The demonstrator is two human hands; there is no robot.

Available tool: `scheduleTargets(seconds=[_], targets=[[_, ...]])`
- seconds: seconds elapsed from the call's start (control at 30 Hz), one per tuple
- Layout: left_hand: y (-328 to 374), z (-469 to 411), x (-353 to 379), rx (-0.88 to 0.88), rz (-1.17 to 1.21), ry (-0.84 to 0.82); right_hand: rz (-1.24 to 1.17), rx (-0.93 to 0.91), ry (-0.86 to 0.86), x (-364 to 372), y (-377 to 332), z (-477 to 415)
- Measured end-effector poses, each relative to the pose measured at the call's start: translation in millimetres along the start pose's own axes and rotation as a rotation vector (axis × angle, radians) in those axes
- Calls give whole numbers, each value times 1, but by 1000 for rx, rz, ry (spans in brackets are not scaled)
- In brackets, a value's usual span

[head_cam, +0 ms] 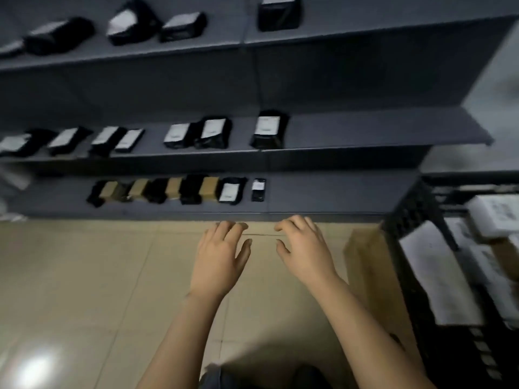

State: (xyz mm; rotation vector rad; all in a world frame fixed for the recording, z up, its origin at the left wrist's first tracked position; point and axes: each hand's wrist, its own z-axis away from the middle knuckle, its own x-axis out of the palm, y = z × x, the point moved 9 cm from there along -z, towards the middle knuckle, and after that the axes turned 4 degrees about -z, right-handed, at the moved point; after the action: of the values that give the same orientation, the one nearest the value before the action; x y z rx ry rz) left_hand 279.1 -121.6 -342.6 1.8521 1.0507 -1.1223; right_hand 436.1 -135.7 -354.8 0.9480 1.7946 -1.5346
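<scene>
On the bottom shelf (323, 195), low by the floor (84, 276), we see a row of black and brown parcels (157, 190) on the left. Next in line lies a black parcel with a white label (230, 190). Just beside it is a small black parcel (258, 189), and the line ends there.

Our left hand (219, 259) hangs over the floor in front of the shelf. Its fingers are loose and spread, and it holds nothing. Our right hand (304, 248) is near it, with fingers a little bent, and it holds nothing too. Neither hand touches a parcel. The small black parcel is the one nearest to them, just past the shelf edge.

Further right, a brown cardboard box (365, 256) stands on the floor, right beside a black crate (412, 209). White parcels (438, 273) lie in the crate.

We think the job is to put parcels on the shelf. A good many lie there, so part is done. The crate has more, so part is left. With both hands empty, the next parcel is not yet picked up.
</scene>
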Motion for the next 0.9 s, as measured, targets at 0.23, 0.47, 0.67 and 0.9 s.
scheduleTargets(seconds=[0.23, 0.47, 0.67, 0.9], targets=[[-182, 63, -72, -282, -63, 90, -3, -299, -177, 117, -179, -45], [-351, 108, -132, -410, -138, 129, -29, -455, -256, 223, -337, -75], [-454, 138, -170, -527, -175, 182, -38, -592, -353, 294, -445, -101], [-568, 143, -185, -648, -284, 179, -75, -679, -433, 384, -534, -162]])
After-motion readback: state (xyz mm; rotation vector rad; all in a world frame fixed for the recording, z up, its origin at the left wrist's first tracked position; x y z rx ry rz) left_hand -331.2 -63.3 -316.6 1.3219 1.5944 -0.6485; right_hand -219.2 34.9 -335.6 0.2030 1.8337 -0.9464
